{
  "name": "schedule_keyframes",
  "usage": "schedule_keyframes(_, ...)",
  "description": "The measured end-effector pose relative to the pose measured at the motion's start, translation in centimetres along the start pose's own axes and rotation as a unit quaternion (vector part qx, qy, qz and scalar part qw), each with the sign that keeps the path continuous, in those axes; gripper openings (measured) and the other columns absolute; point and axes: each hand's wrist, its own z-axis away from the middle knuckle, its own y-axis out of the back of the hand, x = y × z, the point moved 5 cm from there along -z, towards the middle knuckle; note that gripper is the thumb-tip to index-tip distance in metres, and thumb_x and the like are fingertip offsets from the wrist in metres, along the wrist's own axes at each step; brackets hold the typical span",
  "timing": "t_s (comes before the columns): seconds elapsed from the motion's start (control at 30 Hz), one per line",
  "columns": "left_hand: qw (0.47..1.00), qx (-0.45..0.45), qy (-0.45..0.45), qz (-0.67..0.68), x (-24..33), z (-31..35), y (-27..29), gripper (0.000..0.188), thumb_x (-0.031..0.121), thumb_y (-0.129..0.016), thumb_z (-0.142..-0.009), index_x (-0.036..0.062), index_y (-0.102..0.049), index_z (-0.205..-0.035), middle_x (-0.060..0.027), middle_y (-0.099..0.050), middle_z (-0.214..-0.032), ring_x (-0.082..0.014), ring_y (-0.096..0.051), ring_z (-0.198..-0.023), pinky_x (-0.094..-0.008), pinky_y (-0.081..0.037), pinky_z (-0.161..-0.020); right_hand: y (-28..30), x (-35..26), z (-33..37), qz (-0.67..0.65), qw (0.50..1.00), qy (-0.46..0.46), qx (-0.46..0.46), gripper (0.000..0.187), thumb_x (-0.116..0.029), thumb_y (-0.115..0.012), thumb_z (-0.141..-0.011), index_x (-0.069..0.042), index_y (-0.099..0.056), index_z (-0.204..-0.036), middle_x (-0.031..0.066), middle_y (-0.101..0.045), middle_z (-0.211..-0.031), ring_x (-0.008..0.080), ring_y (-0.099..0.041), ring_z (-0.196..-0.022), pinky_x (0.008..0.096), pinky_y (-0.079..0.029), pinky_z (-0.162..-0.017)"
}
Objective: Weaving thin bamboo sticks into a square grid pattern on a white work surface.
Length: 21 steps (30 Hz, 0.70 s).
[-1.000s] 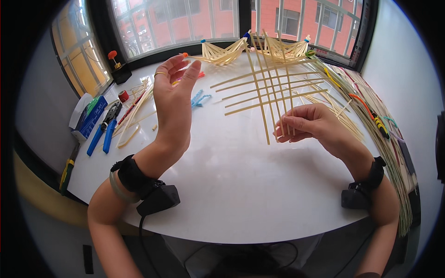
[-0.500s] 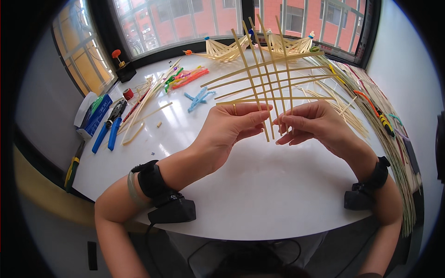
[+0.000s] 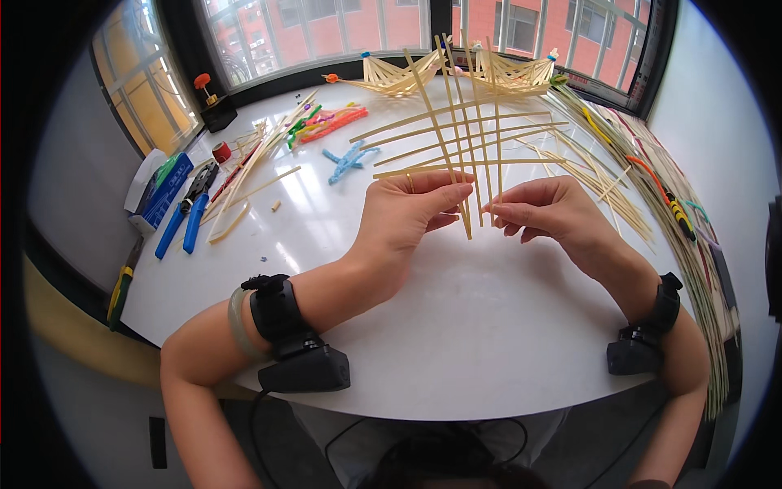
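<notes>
A loose open lattice of pale bamboo strips [image 3: 460, 134] stands raised above the table, several strips crossing several others. Its lower ends point toward me. My left hand [image 3: 411, 208] pinches the left lengthwise strips between thumb and fingers, just below the lowest crosswise strip. On the other side, my right hand [image 3: 542, 208] has its thumb and fingertips closed on the lower ends of the right strips. A small gap lies between the two hands. The curled fingers partly hide the strip ends.
Woven bamboo pieces [image 3: 399, 75] stand along the window. Blue-handled pliers [image 3: 194, 220], a blue box [image 3: 167, 187], loose strips [image 3: 252, 163] and coloured pipe cleaners [image 3: 330, 124] lie left. A light-blue twisted piece [image 3: 346, 161] lies behind my left hand. Long strips [image 3: 652, 179] line the right edge.
The lattice has shifted slightly to the left, and its crosswise strips reach less far right. Both hands keep their pinch; the right fingers have moved a little up along the strip ends.
</notes>
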Motion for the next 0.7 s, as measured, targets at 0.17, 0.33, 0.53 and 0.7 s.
schedule_keyframes(0.17,0.999,-0.036,0.026,0.02,-0.4,-0.2,-0.3,0.018,0.012,-0.069,-0.084,0.0038,-0.07,-0.1,-0.0013,-0.068,-0.094,-0.0074,-0.06,-0.083,-0.0231,-0.049,-0.078,-0.1,0.0,0.0,-0.013,1.0,0.018,0.005,0.021,-0.02,-0.07,-0.084,-0.003,-0.071,-0.096,0.0043,-0.068,-0.08,0.0095,-0.063,-0.073,0.0228,-0.05,-0.067)
schedule_keyframes(0.33,0.997,-0.057,0.046,0.015,-0.7,-0.4,-0.6,0.019,0.012,-0.068,-0.085,0.0039,-0.069,-0.103,-0.0003,-0.067,-0.096,-0.0059,-0.06,-0.084,-0.0217,-0.049,-0.078,0.0,-0.3,0.0,0.005,0.999,0.045,0.016,0.022,-0.014,-0.07,-0.084,0.001,-0.069,-0.098,0.0068,-0.069,-0.081,0.0101,-0.063,-0.071,0.0234,-0.051,-0.067)
schedule_keyframes(0.53,0.996,-0.061,0.028,0.061,-0.6,0.0,-1.4,0.018,0.015,-0.068,-0.085,0.0036,-0.07,-0.099,-0.0022,-0.068,-0.09,-0.0088,-0.06,-0.081,-0.025,-0.049,-0.078,-0.3,-0.7,0.2,0.021,0.999,0.043,0.017,0.021,-0.016,-0.072,-0.082,0.0,-0.07,-0.096,0.005,-0.068,-0.08,0.0089,-0.06,-0.071,0.0226,-0.049,-0.067)
schedule_keyframes(0.7,0.995,-0.08,0.046,0.035,-1.2,-0.2,-1.1,0.019,0.016,-0.067,-0.086,0.0041,-0.068,-0.101,-0.0019,-0.068,-0.094,-0.0088,-0.061,-0.083,-0.0258,-0.048,-0.079,-0.8,-0.2,0.1,0.003,0.999,0.048,-0.004,0.021,-0.014,-0.072,-0.081,0.001,-0.07,-0.096,0.0054,-0.068,-0.08,0.0089,-0.06,-0.071,0.023,-0.049,-0.066)
